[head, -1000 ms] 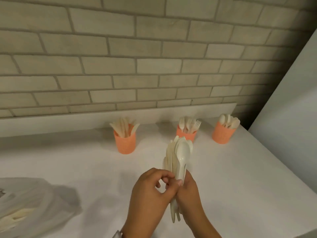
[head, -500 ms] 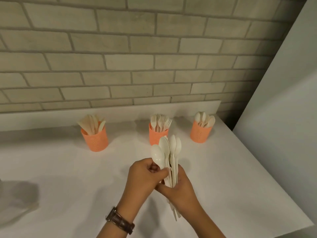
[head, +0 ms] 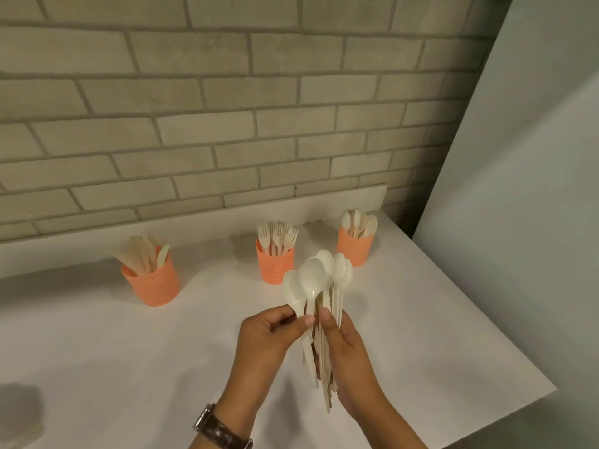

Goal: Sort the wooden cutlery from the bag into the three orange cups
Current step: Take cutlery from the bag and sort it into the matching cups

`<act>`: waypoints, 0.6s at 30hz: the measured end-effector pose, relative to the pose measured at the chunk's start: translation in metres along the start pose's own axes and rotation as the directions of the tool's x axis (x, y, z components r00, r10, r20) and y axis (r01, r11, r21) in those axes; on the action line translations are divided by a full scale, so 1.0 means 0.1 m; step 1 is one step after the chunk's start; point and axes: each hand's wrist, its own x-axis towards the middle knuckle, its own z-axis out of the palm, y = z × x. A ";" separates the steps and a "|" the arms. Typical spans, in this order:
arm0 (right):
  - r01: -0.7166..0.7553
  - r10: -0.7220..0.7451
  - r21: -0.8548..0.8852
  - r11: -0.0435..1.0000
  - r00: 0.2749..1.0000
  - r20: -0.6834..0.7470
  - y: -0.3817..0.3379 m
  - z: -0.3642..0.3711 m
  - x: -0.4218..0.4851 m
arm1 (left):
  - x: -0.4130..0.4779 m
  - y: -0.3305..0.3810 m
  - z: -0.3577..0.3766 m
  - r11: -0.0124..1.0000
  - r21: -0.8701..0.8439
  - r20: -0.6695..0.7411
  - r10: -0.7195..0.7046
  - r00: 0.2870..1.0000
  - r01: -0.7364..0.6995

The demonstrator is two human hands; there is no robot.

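above the near worktop (head: 129, 351) the right hand (head: 351, 358) clamps an upright spoon bundle (head: 327, 270), the left hand (head: 269, 335) pinching the leftmost spoon (head: 291, 290).

A: Legible text, labels, numbers: status?
B: None readable. Left cup (head: 150, 283), middle cup (head: 275, 268), right cup (head: 351, 249): dotted texture only, no lettering.
A: Spoons (head: 312, 280)?
B: Plain surfaces, no stamp visible.
A: Watch (head: 215, 429)?
B: Case edge and strap in view — dial not visible, nothing readable. Wall (head: 227, 124) — bare brick.
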 end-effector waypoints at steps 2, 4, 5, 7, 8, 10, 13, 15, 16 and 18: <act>-0.060 0.062 0.075 0.995 0.998 -0.028 -0.03 -0.11 0.03 | 0.07 0.00 0.06 0.998 -0.042 0.005 -0.044 0.999 0.044; -0.084 0.090 0.088 0.993 0.994 -0.066 -0.03 -0.28 0.08 | 0.17 0.01 0.12 0.994 -0.068 -0.014 -0.087 0.996 0.086; -0.089 0.096 0.089 0.992 0.992 -0.084 -0.03 -0.38 0.11 | 0.24 0.01 0.16 0.991 -0.084 -0.021 -0.103 0.994 0.101; -0.096 0.108 0.100 0.990 0.986 -0.126 -0.05 -0.57 0.19 | 0.42 0.03 0.23 0.987 -0.122 -0.038 -0.111 0.993 0.105; -0.099 0.114 0.104 0.990 0.983 -0.144 -0.06 -0.68 0.24 | 0.55 0.04 0.28 0.989 -0.118 -0.055 -0.098 0.994 0.091; -0.101 0.116 0.100 0.990 0.980 -0.161 -0.06 -0.91 0.33 | 0.83 0.07 0.42 0.995 -0.092 -0.080 -0.045 0.996 0.038; -0.102 0.112 0.073 0.992 0.981 -0.161 -0.10 -1.25 0.48 | 1.32 0.15 0.76 0.994 -0.102 -0.115 0.029 0.993 -0.041; -0.102 0.108 0.047 0.994 0.982 -0.156 -0.12 -1.46 0.60 | 1.66 0.18 1.02 0.991 -0.073 -0.148 0.096 0.984 -0.108; -0.102 0.107 0.038 0.994 0.982 -0.156 -0.13 -1.56 0.67 | 1.82 0.17 1.14 0.990 -0.033 -0.173 0.131 0.976 -0.138; -0.103 0.105 0.025 0.994 0.984 -0.147 -0.16 -1.75 0.80 | 2.10 0.11 1.36 0.983 0.065 -0.221 0.184 0.958 -0.173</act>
